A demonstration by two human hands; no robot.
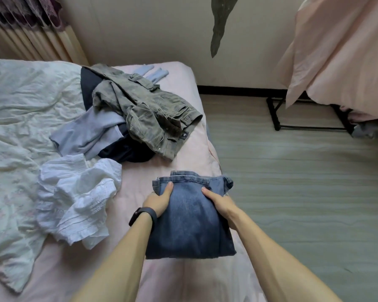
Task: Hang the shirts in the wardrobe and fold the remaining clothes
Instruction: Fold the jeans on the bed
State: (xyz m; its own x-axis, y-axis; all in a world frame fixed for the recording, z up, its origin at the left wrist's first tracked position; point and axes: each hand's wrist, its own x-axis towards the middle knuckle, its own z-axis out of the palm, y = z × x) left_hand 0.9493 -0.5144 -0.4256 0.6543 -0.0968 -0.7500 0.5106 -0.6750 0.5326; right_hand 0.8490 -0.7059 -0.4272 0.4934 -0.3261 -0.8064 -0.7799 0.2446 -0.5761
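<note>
My forearms [122,258] are bare along all the length that shows, and so are my left hand [159,201] and my right hand [218,202]. On my left wrist I wear a black band [143,215], a smooth strap carrying a dark, oblong face at its outer side.

Under the fingers [169,188] and stretching away beyond them lies a bed [184,83] with a pale pink sheet. Left of the fingers a crumpled white quilt [20,110] covers it. Far beyond and to their left hangs a pleated beige curtain [37,44] topped with dark lace. Straight beyond, a cream wall [140,29] meets a black skirting board [238,90]. Right of the fingers the floor [292,182] is grey-green planks. Farther right, a black metal frame [310,127] stands under a draped pink cloth [347,62]. The light is soft and even.
</note>
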